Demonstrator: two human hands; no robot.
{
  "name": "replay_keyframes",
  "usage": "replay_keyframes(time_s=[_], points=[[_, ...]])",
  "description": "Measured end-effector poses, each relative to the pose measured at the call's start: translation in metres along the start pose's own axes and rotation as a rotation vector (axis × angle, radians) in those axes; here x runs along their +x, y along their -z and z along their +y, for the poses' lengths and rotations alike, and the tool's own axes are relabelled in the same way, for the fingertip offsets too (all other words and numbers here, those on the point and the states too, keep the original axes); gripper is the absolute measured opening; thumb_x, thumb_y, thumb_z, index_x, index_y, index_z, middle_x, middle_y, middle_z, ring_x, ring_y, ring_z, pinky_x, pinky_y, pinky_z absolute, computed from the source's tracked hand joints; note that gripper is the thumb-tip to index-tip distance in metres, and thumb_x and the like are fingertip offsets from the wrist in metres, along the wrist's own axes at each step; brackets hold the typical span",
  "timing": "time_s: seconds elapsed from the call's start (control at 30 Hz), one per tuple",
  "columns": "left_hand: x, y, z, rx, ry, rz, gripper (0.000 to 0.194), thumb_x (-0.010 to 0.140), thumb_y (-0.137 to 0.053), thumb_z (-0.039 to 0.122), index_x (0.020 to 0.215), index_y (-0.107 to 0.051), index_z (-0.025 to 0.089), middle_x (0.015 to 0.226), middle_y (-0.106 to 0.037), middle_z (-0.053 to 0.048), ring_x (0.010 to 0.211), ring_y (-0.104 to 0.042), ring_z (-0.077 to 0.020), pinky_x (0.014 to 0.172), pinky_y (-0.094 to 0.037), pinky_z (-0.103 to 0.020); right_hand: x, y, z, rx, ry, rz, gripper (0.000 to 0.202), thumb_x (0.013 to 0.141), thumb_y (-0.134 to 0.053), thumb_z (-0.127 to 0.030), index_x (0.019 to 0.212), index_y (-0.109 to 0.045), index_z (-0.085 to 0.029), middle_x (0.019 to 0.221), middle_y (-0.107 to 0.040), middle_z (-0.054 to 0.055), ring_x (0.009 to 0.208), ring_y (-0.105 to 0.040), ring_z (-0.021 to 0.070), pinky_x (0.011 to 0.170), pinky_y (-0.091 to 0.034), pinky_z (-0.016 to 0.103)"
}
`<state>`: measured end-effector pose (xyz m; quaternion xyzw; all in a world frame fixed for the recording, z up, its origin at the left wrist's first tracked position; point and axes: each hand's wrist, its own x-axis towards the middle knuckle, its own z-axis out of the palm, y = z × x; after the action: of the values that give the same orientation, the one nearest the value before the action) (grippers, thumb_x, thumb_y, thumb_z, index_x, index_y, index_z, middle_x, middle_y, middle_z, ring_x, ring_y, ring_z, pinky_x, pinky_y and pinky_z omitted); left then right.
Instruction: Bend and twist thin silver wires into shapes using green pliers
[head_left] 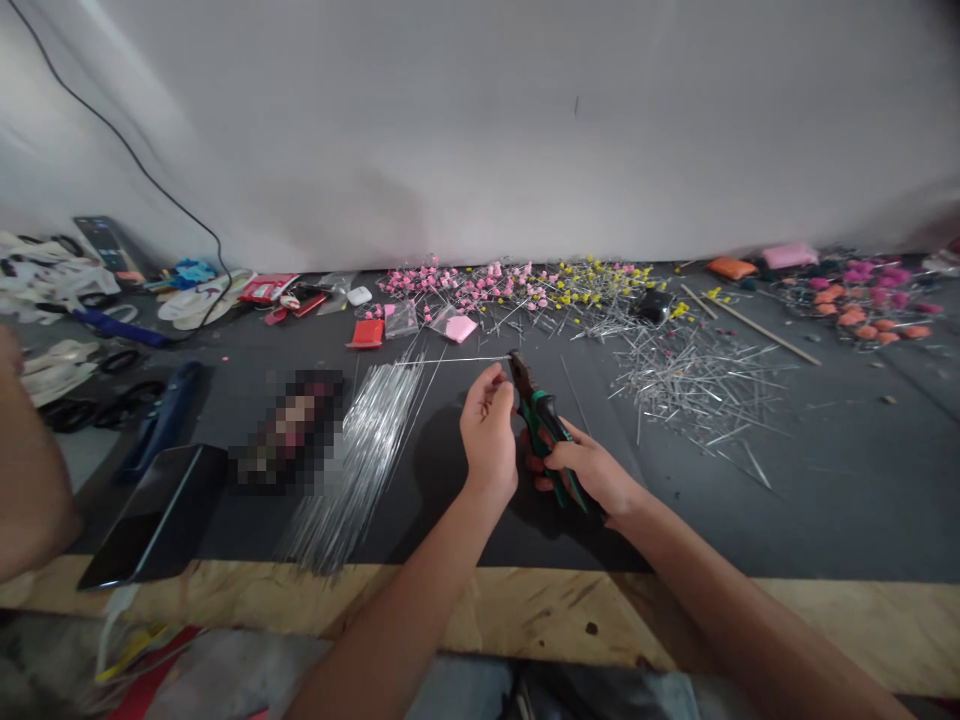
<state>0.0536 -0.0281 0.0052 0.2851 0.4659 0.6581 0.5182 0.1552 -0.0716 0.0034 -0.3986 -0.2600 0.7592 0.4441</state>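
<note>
My right hand (574,465) is wrapped round the handles of green and black pliers (541,412). Their dark jaws point up and to the left, meeting the end of a thin silver wire (457,360). My left hand (489,415) is closed in a pinch just left of the jaws, close to the wire, which stretches off to the left; its fingertips partly hide their grip. To the left of that hand lies a bundle of long straight wires (360,460). On the right is a loose heap of short cut wires (690,385).
Pink-tipped wires (480,285) and yellow-tipped wires (592,280) line the back by the wall. A wooden stick (772,335) and orange and purple pieces (862,300) sit at right. Phones (150,515), a blue stapler-like tool (161,420) and another person's arm (30,470) are at left.
</note>
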Motion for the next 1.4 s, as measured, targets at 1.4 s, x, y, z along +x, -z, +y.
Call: replay_keyframes(time_s=[1.4], points=[[0.018,0.005,0.018,-0.103,0.081,-0.213,0.026,0.070,-0.067,0.031,0.093,-0.059,0.024,0.085,-0.057,0.001,0.068,-0.051,-0.0075,0.056,-0.039,-0.019,-0.002,-0.006,-0.004,-0.081,0.000,-0.085,0.020,0.058,-0.055,-0.010,0.071,-0.043,-0.021,0.070,-0.044,-0.004,0.058,-0.041,0.0085,0.049,-0.030,0.023]])
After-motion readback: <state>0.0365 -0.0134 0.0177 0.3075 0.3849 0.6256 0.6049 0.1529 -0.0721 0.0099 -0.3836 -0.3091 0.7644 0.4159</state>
